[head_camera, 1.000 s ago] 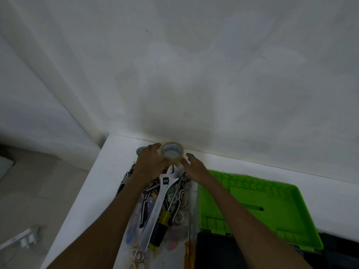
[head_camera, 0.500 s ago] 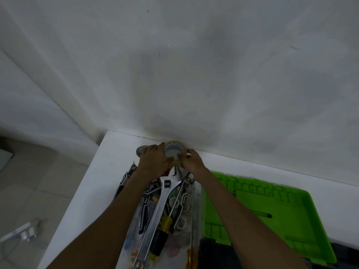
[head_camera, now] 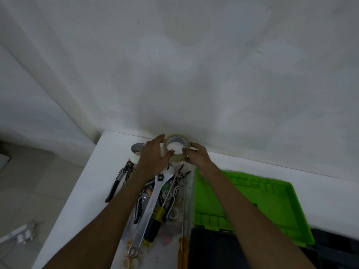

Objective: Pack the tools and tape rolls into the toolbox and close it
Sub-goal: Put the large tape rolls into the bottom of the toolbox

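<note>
Both hands on a tape roll by the wall

The left hand [head_camera: 153,158] and right hand [head_camera: 196,157] grip the clear tape roll [head_camera: 175,147] (raised over the bench [head_camera: 81,191]); wrench [head_camera: 149,208], pliers [head_camera: 118,181] and green tray [head_camera: 272,202] lie beneath.

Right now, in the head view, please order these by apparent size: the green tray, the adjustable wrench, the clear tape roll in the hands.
1. Green tray, clearly the largest.
2. Adjustable wrench, long but narrow.
3. Clear tape roll, the smallest, held by the left hand and right hand; being farthest away shrinks it somewhat.

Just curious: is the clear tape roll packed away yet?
No. Both hands, left hand and right hand, hold the clear tape roll outside the toolbox.
</note>
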